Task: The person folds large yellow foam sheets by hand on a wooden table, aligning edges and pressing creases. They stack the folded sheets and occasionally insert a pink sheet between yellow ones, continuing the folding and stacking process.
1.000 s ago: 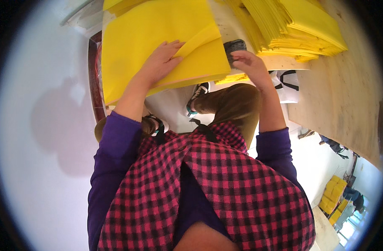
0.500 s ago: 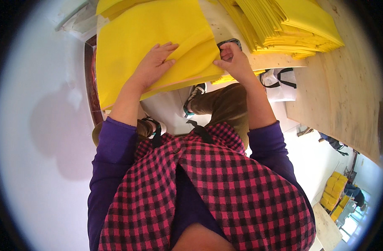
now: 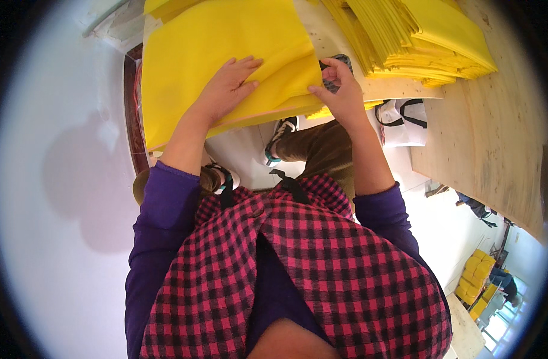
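Note:
A large yellow cloth sheet [image 3: 196, 54], soft like nonwoven fabric, lies over the near part of the wooden table. My left hand [image 3: 229, 87] rests flat on it, fingers stretched and thumb apart. Shallow creases run from there toward the sheet's right edge. At that edge is my right hand [image 3: 337, 87], its fingers curled and a gap showing between index finger and thumb. The thumb tip touches the cloth's margin. Partly behind this hand, on the wood, sits a dark grey patterned object [image 3: 344, 61]; its kind I cannot make out.
To the right, a thick stack of folded yellow cloth pieces [image 3: 399, 42] lies on the tabletop [image 3: 376, 88]. A white bag with black handles [image 3: 402, 122] stands below the table edge. A wooden panel [image 3: 477, 137] rises at right. Far off, a person [image 3: 506, 284] is beside yellow bundles [image 3: 476, 275].
The view has shifted slightly. My right hand has opened a little, its index finger lifting away from the thumb. My left hand stays flat on the cloth.

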Motion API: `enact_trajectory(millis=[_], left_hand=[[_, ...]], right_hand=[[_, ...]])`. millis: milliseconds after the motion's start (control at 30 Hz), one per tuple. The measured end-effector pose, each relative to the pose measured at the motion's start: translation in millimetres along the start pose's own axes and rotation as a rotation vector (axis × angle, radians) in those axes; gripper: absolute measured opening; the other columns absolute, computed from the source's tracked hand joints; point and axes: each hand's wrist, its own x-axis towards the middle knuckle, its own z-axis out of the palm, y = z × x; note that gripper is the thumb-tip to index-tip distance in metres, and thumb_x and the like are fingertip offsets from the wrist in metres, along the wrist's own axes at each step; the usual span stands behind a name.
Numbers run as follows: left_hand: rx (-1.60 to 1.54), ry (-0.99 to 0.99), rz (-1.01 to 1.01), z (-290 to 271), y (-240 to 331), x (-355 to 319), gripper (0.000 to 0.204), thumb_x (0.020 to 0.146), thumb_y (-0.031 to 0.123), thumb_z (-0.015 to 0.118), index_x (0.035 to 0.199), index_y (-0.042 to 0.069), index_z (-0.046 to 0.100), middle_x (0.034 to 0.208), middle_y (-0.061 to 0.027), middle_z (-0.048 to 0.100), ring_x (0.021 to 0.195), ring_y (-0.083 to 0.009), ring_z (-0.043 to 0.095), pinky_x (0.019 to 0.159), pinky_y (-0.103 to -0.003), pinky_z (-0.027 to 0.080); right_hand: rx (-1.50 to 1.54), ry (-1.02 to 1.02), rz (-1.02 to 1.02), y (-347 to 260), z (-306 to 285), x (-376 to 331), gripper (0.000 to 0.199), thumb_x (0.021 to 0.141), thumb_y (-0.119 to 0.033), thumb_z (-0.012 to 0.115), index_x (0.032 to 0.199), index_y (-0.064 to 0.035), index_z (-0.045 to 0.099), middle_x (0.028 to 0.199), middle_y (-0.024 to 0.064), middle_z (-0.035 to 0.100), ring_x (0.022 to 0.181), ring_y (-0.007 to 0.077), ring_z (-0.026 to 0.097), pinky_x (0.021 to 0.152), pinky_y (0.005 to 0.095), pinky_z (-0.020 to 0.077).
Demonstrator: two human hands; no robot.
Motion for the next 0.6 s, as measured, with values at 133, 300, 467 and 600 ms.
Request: enact_trajectory(millis=[133,300,467,600], left_hand=[[0.009,0.005,0.021,1.3,-4.0,0.5,0.042,0.089,0.021,0.053,0.127,0.001,0.05,0.132,-0.0128,0.051,0.13,-0.0271,0.04,0.112,-0.042,0.022],[0.012,0.013,0.025,3.4,-7.3,-1.5,0.043,0.089,0.021,0.053,0.127,0.001,0.05,0.131,-0.0139,0.051,0.129,-0.0272,0.04,0.111,-0.042,0.023],[0.014,0.011,0.031,5.1,-11.2,0.7,0.043,0.088,0.022,0.053,0.127,0.001,0.05,0.131,-0.0146,0.051,0.129,-0.0273,0.04,0.111,-0.042,0.023],[0.026,0.012,0.039,4.8,-10.8,0.9,0.043,0.089,0.022,0.053,0.127,0.001,0.05,0.131,-0.0147,0.051,0.129,-0.0275,0.04,0.111,-0.042,0.023]], right_hand=[[0.204,-0.012,0.089,-2.8,0.2,-1.5,0.053,0.072,-0.011,0.074,0.12,-0.0038,0.052,0.087,0.0075,0.064,0.081,0.0154,0.059,0.077,0.0288,0.0472],[0.22,-0.084,0.196,-3.6,-0.7,-0.2,0.047,0.076,-0.008,0.07,0.12,-0.0049,0.052,0.079,0.0039,0.065,0.072,0.0106,0.057,0.071,0.0254,0.0466],[0.234,-0.117,0.201,-8.8,-7.1,-2.7,0.047,0.078,-0.006,0.067,0.122,-0.006,0.052,0.082,0.0043,0.066,0.07,0.0107,0.056,0.069,0.0248,0.0466],[0.238,-0.177,0.227,-13.4,-11.7,-3.9,0.049,0.079,-0.003,0.063,0.126,-0.0046,0.048,0.089,0.0045,0.065,0.079,0.0102,0.058,0.075,0.0245,0.046]])
